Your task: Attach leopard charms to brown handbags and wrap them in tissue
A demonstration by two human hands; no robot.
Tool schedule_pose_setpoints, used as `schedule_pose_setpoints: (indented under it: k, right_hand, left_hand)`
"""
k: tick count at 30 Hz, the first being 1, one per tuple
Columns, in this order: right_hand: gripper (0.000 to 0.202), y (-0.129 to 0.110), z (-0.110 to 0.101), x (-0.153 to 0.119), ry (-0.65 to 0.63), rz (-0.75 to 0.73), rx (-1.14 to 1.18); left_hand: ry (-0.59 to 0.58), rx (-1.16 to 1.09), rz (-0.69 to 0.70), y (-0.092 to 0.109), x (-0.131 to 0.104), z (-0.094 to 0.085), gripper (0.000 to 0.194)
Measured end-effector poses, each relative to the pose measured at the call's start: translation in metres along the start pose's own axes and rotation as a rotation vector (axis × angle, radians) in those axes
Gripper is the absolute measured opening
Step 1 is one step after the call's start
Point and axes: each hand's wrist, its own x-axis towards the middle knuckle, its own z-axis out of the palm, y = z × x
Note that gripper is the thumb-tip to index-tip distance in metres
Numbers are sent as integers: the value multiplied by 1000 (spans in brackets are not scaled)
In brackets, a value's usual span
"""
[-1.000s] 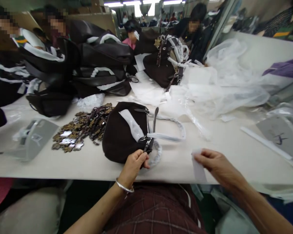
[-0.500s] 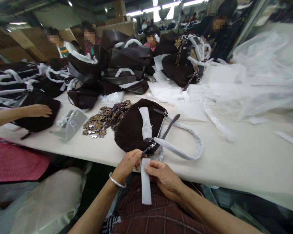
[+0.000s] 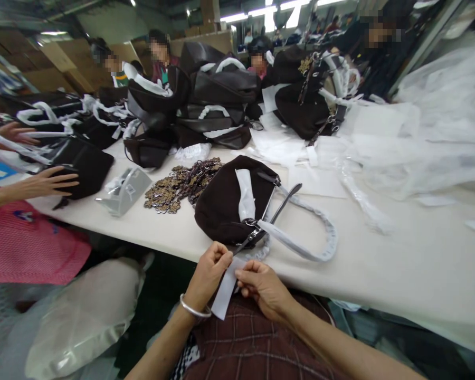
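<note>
A dark brown handbag (image 3: 225, 206) lies on the table before me, its handle (image 3: 320, 227) wrapped in pale padding. White wrapping (image 3: 245, 195) also lies across its side. My left hand (image 3: 211, 272) pinches the end of a thin dark strap (image 3: 246, 241) that runs from the bag's metal fitting. My right hand (image 3: 261, 282) grips a white paper strip (image 3: 224, 295) between thumb and fingers. The strip slants down to the left, close under the strap end; whether the two touch I cannot tell.
Ornate metal charms (image 3: 170, 187) are heaped left of the bag, beside a clear plastic holder (image 3: 124, 192). Brown bags (image 3: 221, 89) are stacked behind. A co-worker's hand (image 3: 49, 182) rests by another bag at left. White sheets and plastic wrapping (image 3: 411, 142) cover the right side.
The white strip has tilted from upright to a slant, its lower end swinging left. A co-worker's second hand now shows at the left. My view has shifted slightly.
</note>
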Motion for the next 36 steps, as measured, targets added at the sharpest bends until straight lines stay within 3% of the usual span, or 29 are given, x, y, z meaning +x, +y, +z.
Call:
schedule_pose_setpoints:
  k: [6, 14, 18, 23, 29, 36]
  right_hand:
    - [34, -1, -4, 0, 6, -143, -107]
    - [34, -8, 5, 1, 55, -231, -285]
    - [36, -6, -8, 3, -19, -120, -196]
    - [41, -12, -12, 6, -125, 85, 47]
    - [40, -20, 8, 11, -54, 53, 114]
    - [36, -17, 0, 12, 18, 16, 71]
  left_hand:
    - [-112, -250, -233, -4, 0, 0, 41]
    - [-128, -162, -195, 4, -5, 6, 34]
    - [-118, -198, -190, 1, -2, 1, 35]
    - [-229, -371, -245, 2, 0, -4, 42]
    - [-338, -521, -309, -3, -3, 0, 46]
    - [-410, -663, -347, -9, -6, 1, 51]
